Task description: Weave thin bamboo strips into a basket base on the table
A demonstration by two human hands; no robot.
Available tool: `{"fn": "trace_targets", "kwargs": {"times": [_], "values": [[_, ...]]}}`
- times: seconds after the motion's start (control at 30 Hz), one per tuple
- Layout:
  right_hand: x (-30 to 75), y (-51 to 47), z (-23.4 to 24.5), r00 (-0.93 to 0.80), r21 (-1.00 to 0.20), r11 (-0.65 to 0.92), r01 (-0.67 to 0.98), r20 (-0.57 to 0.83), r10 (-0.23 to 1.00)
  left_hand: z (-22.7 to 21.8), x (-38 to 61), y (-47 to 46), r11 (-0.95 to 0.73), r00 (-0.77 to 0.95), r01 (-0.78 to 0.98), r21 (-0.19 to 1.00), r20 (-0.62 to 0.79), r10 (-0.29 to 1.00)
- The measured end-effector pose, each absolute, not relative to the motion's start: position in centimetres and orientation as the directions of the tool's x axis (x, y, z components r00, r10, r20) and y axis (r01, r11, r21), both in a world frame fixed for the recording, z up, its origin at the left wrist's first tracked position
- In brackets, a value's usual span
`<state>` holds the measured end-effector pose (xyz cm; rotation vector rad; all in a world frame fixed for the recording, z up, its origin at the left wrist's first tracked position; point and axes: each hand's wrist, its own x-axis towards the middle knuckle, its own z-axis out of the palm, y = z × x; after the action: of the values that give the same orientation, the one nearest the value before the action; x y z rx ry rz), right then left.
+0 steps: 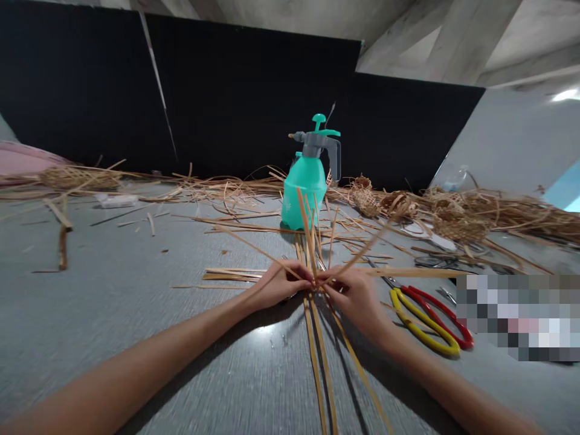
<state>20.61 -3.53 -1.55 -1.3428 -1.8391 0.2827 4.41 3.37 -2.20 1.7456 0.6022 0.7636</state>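
OK, L grip (281,284) & R grip (356,296) are both clamping on thin strips (324,362), almost meeting, approx. mid table (203,362). Strips are crossing there, some running twd near edge. Yellow/red-handled scissors (428,320) are lying R of R grip; green spray bottle (302,187) is standing nr far edge, woven pcs (366,202) lying twd far R corner.

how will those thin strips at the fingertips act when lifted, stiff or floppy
Probably springy rather than floppy: the strips rise nearly straight above the left hand and right hand. Likely light, being so narrow. Their thinness suggests sharp bends could crack them.
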Motion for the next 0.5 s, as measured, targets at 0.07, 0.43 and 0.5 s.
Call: {"fn": "trace_targets", "kwargs": {"times": [0.07, 0.43, 0.5], "values": [[20.73, -3.66, -1.67, -0.131, -0.573, 0.422, 0.703, 0.478, 0.868, -2.18, 4.43, 3.4, -0.291, 0.665, 0.001, 0.957, 0.217, 0.715], [20.39, -4.31, -1.66, -0.207, -0.485, 0.421, 0.767, 0.434, 0.877, -2.02, 4.52, 3.32, -0.254, 0.663, -0.021, 0.967, 0.203, 0.721], [20.24, -4.19, -1.52, -0.186, -0.509, 0.411, 0.756, 0.435, 0.881, -1.96, 4.44, 3.32, -0.274, 0.671, -0.003, 0.962, 0.205, 0.712]]}}
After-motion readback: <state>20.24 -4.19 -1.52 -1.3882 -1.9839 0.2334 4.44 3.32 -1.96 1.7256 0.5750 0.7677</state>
